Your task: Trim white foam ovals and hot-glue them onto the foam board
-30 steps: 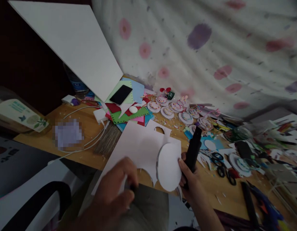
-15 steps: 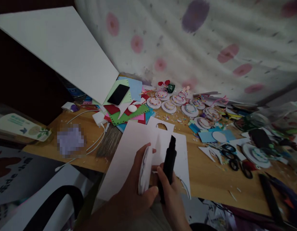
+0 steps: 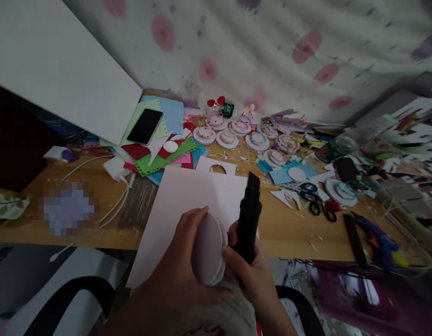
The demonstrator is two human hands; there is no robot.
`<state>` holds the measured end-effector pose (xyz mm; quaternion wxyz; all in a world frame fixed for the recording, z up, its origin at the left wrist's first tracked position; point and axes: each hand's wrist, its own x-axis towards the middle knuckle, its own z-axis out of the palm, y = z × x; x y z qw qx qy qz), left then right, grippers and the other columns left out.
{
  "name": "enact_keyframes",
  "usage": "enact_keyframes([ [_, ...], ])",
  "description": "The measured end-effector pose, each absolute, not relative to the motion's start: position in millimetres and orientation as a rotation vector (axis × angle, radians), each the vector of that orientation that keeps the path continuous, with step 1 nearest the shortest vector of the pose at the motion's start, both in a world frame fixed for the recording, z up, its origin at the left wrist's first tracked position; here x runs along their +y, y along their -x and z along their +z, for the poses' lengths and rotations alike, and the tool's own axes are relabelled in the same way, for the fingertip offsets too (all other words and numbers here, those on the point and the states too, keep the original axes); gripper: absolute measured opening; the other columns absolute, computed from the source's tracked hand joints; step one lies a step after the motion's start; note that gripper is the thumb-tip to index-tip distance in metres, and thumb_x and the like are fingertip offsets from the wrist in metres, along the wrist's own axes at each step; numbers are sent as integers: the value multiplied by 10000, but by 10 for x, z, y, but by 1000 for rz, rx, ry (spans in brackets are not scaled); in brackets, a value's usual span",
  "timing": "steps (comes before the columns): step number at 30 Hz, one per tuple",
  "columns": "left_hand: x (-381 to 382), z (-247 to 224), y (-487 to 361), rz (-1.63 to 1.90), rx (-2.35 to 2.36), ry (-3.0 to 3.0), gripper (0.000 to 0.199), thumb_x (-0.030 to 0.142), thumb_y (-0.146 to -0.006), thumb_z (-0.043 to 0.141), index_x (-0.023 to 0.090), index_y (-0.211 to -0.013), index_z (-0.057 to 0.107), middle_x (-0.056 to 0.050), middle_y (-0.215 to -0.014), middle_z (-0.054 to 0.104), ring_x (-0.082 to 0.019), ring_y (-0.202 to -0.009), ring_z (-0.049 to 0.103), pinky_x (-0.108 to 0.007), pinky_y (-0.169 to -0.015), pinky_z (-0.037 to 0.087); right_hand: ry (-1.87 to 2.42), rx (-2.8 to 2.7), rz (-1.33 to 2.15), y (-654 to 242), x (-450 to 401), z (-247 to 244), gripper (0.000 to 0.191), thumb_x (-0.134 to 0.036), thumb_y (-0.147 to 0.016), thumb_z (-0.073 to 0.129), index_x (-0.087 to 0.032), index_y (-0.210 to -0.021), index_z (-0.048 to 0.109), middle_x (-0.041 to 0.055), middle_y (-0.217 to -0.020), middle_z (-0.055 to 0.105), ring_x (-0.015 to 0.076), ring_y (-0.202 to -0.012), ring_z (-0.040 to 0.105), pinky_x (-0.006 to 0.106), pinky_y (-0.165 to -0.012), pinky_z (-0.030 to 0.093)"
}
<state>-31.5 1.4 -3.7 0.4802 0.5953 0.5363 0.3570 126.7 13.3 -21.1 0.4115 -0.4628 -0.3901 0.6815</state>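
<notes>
My left hand (image 3: 182, 256) curls around a stack of white round discs (image 3: 207, 249), thumb below and fingers over the top edge. The discs are tilted, with one flat face turned toward me. In my right hand (image 3: 254, 277) is a black utility knife (image 3: 249, 221), its dark tip pointing up and away. The fingers of that hand also come up against the right edge of the discs. Under both hands lies a large white board (image 3: 163, 224). Behind it rests a white sheet with a round hole (image 3: 230, 168).
Decorated white discs (image 3: 227, 139) stand in a group at the back. Black-handled scissors (image 3: 315, 203) lie to the right, near a blue glue gun (image 3: 378, 242). Coloured paper and a phone (image 3: 145, 126) are at back left. A large white panel (image 3: 61, 60) leans over the left side.
The view has turned to the right. The disc stack has rotated from nearly edge-on to showing its flat face. My right hand has moved closer against it, still with the knife.
</notes>
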Motion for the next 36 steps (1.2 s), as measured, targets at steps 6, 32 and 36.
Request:
enact_keyframes([
  [6, 0, -44, 377, 783, 1295, -1435, 1019, 282, -542, 843, 314, -1390, 280, -97, -1470, 260, -371, -1366, 251, -538, -1126, 248, 1164, -951, 1749, -1296, 129, -193, 327, -423, -758, 681, -247, -774, 406, -109, -457, 379, 68, -343, 327, 183, -350, 232],
  [32, 31, -28, 493, 889, 1180, -1051, 927, 212, -500, 718, 301, -1352, 363, -66, -1468, 357, -362, -1354, 303, -485, -1133, 230, 1236, -2404, 477, -2180, 78, 33, 244, -445, -895, 542, -209, -957, 545, 23, -675, 662, 151, -501, 606, 234, -468, 396],
  [36, 17, -14, 471, 898, 1192, -1040, 912, 200, -488, 683, 342, -1335, 376, -23, -1453, 371, -348, -1350, 314, -470, -1135, 214, 1227, -2445, 482, -2153, 97, 93, 273, -473, -905, 522, -202, -923, 558, 16, -654, 650, 141, -499, 603, 230, -465, 387],
])
